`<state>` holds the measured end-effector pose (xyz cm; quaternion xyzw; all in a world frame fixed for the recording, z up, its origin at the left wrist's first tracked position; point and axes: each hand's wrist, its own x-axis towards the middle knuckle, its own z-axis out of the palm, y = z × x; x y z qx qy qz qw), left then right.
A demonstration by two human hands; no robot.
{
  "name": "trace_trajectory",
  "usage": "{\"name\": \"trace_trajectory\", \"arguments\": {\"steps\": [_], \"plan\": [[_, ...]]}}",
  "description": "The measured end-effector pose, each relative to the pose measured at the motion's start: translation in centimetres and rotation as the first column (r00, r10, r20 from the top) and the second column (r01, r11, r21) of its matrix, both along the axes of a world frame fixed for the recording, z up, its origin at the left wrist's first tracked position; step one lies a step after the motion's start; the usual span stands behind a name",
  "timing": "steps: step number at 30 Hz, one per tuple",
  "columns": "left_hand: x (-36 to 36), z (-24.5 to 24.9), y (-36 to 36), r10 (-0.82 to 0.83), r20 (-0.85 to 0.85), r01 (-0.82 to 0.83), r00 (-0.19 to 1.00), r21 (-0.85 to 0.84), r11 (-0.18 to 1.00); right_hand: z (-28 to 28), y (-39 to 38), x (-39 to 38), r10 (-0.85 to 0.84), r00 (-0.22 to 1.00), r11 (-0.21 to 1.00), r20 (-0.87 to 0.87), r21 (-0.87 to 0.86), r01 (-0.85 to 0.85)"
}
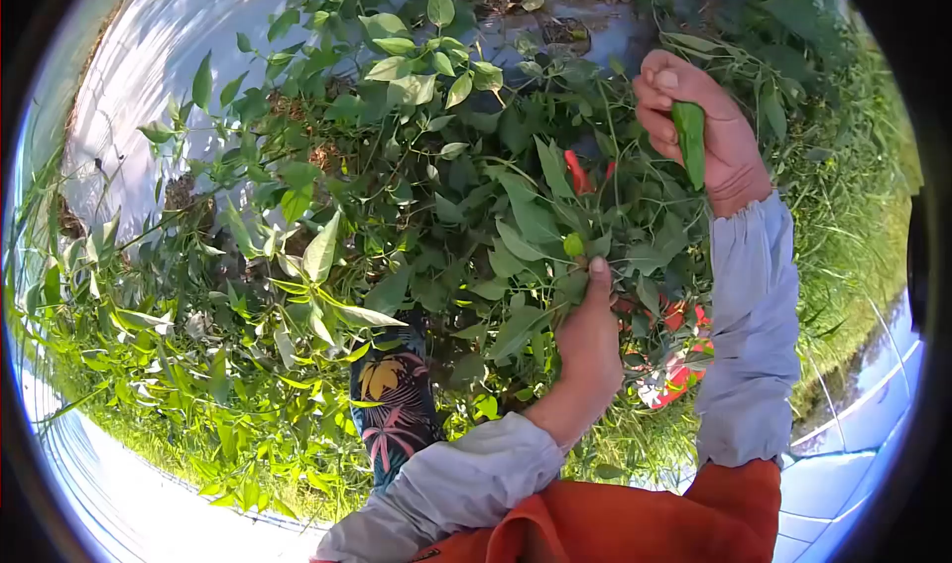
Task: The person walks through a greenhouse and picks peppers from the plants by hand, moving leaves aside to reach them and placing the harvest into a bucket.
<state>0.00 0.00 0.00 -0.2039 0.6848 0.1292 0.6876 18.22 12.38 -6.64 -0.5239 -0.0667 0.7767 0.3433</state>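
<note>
My right hand (694, 112) is raised at the upper right, its fingers curled with the thumb folded over them. A green pepper (689, 144) is held against the palm, its pointed end towards the wrist. Lower down, my left hand (592, 340) is closed on a leafy pepper branch (531, 250), thumb on top and most of the fingers hidden. A small yellow-green pepper (573, 246) shows just above that thumb. Beyond it a red pepper (577, 172) hangs among the leaves.
Dense pepper plants fill the middle and left. Pale sheeting (149, 97) covers ground at the upper left. Red and white shapes (679, 375) lie partly behind leaves by the right forearm. A leg in patterned cloth (395, 394) stands among the plants. Tall grass (843, 206) lines the right.
</note>
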Motion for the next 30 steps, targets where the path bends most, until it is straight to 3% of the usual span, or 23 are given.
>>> {"name": "trace_trajectory", "arguments": {"steps": [3, 5, 8, 10, 14, 16, 18, 20, 22, 24, 26, 27, 30], "plan": [[0.4, 0.2, -1.4, 0.004, -0.03, -0.003, 1.0, 0.033, 0.999, 1.6, -2.0, -1.8, 0.282, 0.929, 0.949, 0.24, -0.211, -0.233], [0.4, 0.1, -1.1, -0.008, -0.018, 0.009, 1.0, 0.037, 0.999, 1.5, -2.4, -3.7, 0.45, 0.811, 0.886, 0.374, -0.302, -0.353], [0.5, 0.2, -1.2, -0.023, -0.018, 0.025, 1.0, 0.074, 0.997, 0.7, -2.5, -5.4, 0.761, 0.477, 0.635, 0.44, -0.355, -0.686], [0.3, 0.2, -1.1, -0.014, -0.022, 0.016, 1.0, 0.111, 0.994, 0.1, -3.2, -5.7, 0.794, 0.284, 0.475, 0.538, -0.257, -0.841], [-0.2, 0.4, -0.8, -0.004, 0.009, 0.002, 1.0, 0.157, 0.988, 3.7, -5.6, -6.8, 0.462, 0.472, 0.764, 0.75, -0.067, -0.641], [-0.3, 0.6, -1.5, 0.092, 0.052, -0.102, 0.994, 0.225, 0.969, 6.5, -8.2, -8.7, 0.181, 0.403, 0.856, 0.897, 0.058, -0.514], [-1.6, -0.6, -4.7, 0.115, 0.188, -0.17, 0.975, 0.312, 0.935, 9.7, -11.5, -9.8, 0.049, 0.611, 0.848, 0.79, 0.29, -0.444], [-1.1, 0.5, -3.8, 0.053, 0.168, -0.123, 0.984, 0.444, 0.887, 12.6, -15.0, -9.7, -0.031, 0.718, 0.898, 0.696, 0.334, -0.285], [-1.6, 1.2, -3.9, -0.021, 0.207, -0.101, 0.978, 0.562, 0.821, 15.7, -21.7, -8.8, -0.135, 0.876, 0.98, 0.463, 0.194, 0.049], [-4.2, -0.5, -5.2, -0.085, 0.25, -0.087, 0.964, 0.604, 0.792, 18.9, -30.9, -8.5, -0.392, 0.909, 0.911, 0.14, -0.081, 0.405], [-8.4, -1.9, -7.1, -0.174, 0.234, 0.003, 0.957, 0.589, 0.808, 21.6, -39.1, -8.8, -0.617, 0.754, 0.704, 0.225, -0.271, 0.656], [-10.0, -1.9, -8.3, -0.222, 0.224, 0.046, 0.949, 0.598, 0.8, 23.2, -42.8, -8.4, -0.715, 0.629, 0.561, 0.306, -0.285, 0.777], [-15.0, -0.9, -12.7, -0.433, 0.131, 0.309, 0.892, 0.523, 0.795, 26.9, -53.0, -5.3, -0.783, 0.454, 0.416, 0.426, -0.183, 0.891]]}}
